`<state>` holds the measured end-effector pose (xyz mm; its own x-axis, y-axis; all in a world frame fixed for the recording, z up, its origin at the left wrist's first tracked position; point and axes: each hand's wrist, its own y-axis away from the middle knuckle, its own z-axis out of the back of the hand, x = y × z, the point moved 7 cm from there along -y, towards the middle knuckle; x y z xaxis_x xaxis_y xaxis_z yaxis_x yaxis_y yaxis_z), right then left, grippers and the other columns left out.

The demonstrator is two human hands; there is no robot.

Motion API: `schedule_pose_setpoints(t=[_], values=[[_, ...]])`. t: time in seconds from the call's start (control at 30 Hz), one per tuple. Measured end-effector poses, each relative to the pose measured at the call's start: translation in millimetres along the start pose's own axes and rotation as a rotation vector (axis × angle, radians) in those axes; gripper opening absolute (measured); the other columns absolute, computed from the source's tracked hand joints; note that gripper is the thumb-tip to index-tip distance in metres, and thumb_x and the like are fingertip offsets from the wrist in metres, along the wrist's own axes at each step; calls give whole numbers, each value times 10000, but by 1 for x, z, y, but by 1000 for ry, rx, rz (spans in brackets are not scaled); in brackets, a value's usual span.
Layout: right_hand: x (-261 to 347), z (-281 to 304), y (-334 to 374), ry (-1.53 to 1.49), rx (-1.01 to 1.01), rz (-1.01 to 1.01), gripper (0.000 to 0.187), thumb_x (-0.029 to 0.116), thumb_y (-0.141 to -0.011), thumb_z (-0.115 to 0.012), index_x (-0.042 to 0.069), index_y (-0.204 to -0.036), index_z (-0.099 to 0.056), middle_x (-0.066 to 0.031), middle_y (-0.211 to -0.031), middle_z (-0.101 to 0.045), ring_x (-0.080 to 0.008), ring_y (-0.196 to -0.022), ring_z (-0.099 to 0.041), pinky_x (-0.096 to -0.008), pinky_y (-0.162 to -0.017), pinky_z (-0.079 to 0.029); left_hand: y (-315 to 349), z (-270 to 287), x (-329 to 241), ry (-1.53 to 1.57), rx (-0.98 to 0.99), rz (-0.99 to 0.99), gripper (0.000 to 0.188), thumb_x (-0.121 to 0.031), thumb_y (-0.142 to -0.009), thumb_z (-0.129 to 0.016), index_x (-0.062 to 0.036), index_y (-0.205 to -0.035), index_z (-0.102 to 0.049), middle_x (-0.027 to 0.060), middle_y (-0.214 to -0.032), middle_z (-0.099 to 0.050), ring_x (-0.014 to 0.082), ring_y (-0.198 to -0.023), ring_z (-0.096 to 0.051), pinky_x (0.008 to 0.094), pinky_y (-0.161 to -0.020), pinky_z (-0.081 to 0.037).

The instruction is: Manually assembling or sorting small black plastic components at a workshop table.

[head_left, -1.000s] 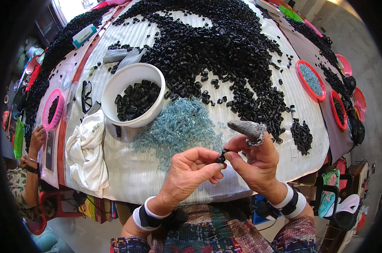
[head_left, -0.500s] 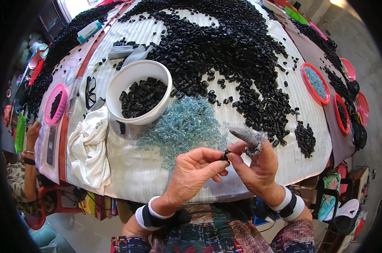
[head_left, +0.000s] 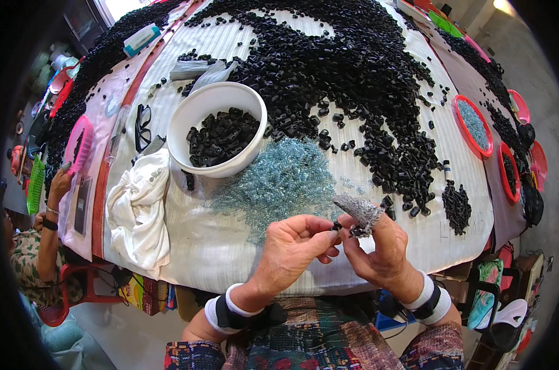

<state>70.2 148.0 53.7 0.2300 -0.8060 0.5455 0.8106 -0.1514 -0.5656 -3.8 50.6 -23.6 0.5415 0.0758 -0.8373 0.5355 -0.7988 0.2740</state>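
In front of me, my left hand point(head_left: 298, 246) is closed in a pinch on a small black plastic part point(head_left: 337, 226). My right hand point(head_left: 381, 250) is curled close against it, thumb and forefinger together. A grey knitted finger cover point(head_left: 362, 213) sits on that forefinger. Something dark shows under the cover, too small to name. Just beyond the hands spreads a pile of tiny pale-blue shiny coil springs point(head_left: 285, 176). Behind it, a white bowl point(head_left: 254, 145) holds black plastic parts point(head_left: 222, 139). A large heap of similar black parts point(head_left: 328, 68) covers the far table.
A white cloth point(head_left: 140, 216) and black-framed glasses point(head_left: 143, 127) lie left of the bowl. Small black pieces point(head_left: 457, 209) form a pile at right. Red-rimmed trays point(head_left: 489, 148) stand at the right side. At far left, another person's hand point(head_left: 61, 180) touches a pink basket point(head_left: 81, 145).
My right forefinger with its grey cover has bent down toward the thumb and the black part. The whole view has shifted slightly. At left, the other person's hand has reached the pink basket, now tilted.
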Motion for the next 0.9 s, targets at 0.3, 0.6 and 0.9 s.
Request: schedule_pose_setpoints(t=[0.3,0.6,0.9], values=[[2,3,-11,-30,8,-11,464,55,-665,-734,-41,-1089,-573,-190,-998,-564,-318,-833,-584,-371,-685,-489,-6,3,2,206,7,28,125,-39,-875,-568,39,-968,-600,121,-866,-660,170,-737,-655,286,-660,-549],[6,-5,-9,118,42,65,393,112,-625,-790,-30,-928,-583,-143,-893,-532,-279,-756,-529,-366,-625,-455,-7,-4,1,243,31,-23,176,-76,-872,-592,44,-993,-630,103,-865,-674,130,-753,-645,242,-653,-530],[5,-2,-9,142,22,109,345,92,-615,-785,-22,-858,-570,-119,-803,-538,-281,-701,-534,-357,-583,-461,-5,-1,-1,131,20,5,167,-106,-873,-626,28,-970,-647,74,-881,-676,102,-738,-629,230,-620,-518]])
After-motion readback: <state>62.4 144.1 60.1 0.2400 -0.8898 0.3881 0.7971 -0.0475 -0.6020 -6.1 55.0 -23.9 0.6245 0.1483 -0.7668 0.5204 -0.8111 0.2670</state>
